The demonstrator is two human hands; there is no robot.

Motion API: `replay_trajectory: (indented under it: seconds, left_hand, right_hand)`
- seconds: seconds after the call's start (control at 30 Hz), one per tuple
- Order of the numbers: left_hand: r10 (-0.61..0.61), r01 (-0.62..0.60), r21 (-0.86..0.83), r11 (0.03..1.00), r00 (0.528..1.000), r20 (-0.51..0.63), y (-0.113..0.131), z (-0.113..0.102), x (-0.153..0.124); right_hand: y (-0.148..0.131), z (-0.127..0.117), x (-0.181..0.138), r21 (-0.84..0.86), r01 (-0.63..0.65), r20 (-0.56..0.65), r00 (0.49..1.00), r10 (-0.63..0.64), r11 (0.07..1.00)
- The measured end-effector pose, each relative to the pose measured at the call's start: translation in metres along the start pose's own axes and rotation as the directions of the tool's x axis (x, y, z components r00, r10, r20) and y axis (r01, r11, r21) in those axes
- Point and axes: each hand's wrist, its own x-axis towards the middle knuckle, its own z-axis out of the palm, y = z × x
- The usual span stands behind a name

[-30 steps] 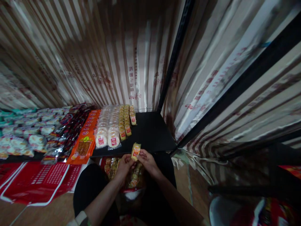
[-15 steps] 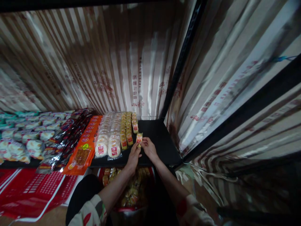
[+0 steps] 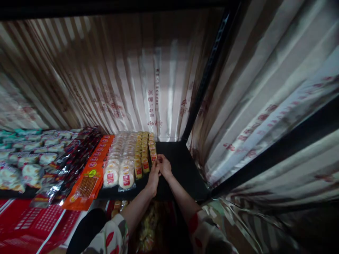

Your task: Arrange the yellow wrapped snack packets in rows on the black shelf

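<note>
Both my hands reach onto a black shelf [image 3: 182, 169]. My left hand [image 3: 153, 174] and my right hand [image 3: 164, 165] meet at the front end of the right-most row of small yellow snack packets [image 3: 151, 145]. Their fingers pinch together on a yellow packet with a red label [image 3: 154, 156], which lies at the row's near end. Two more rows of the same yellow packets [image 3: 141, 151] run beside it to the left.
Left of the yellow rows lie round white cakes in clear wrap [image 3: 119, 165], orange packs [image 3: 91, 173], dark packs [image 3: 71, 158] and green-white packs [image 3: 23, 155]. A bag of yellow packets [image 3: 147, 229] sits below between my knees. Striped plastic sheeting [image 3: 127, 81] backs the shelf; a black post [image 3: 209, 70] stands right.
Both hands have carried the yellow packet up from above my lap and forward onto the shelf, setting it at the near end of the right-most row. The camera has tilted forward.
</note>
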Motion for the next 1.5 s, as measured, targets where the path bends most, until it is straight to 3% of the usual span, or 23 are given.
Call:
replay_trajectory:
  seconds: [0.13, 0.3, 0.53, 0.9, 1.07, 1.33, 1.5]
  left_hand:
    - [-0.006, 0.006, -0.034, 0.999, 1.000, -0.005, -0.002, -0.002, 0.007]
    - [0.006, -0.006, -0.053, 0.999, 1.000, -0.005, -0.004, -0.007, 0.012]
    - [0.029, -0.029, -0.039, 0.999, 1.000, 0.004, -0.008, -0.011, 0.017]
    - [0.082, -0.083, 0.067, 0.994, 0.997, 0.005, -0.019, -0.016, 0.025]
    - [0.067, -0.065, 0.087, 0.994, 0.998, -0.021, -0.018, -0.018, 0.025]
    - [0.095, -0.092, 0.105, 0.990, 0.995, -0.030, -0.020, -0.024, 0.000]
    - [0.130, -0.107, 0.343, 0.933, 0.991, -0.044, -0.043, -0.046, -0.048]
  right_hand:
    - [-0.001, 0.005, 0.004, -0.028, 0.023, 0.008, 1.000, -0.023, 0.999]
    - [0.005, 0.010, 0.008, -0.015, 0.100, -0.066, 0.993, -0.100, 0.995]
    - [0.010, 0.019, 0.015, 0.053, 0.201, 0.041, 0.978, -0.203, 0.978]
    - [0.014, 0.023, 0.016, 0.041, 0.228, 0.041, 0.972, -0.230, 0.973]
    - [0.014, 0.022, 0.009, 0.023, 0.236, -0.030, 0.972, -0.235, 0.972]
    - [0.009, 0.015, -0.027, 0.062, 0.148, -0.089, 0.986, -0.143, 0.987]
    - [0.007, 0.012, -0.077, 0.179, 0.093, -0.154, 0.986, -0.065, 0.979]
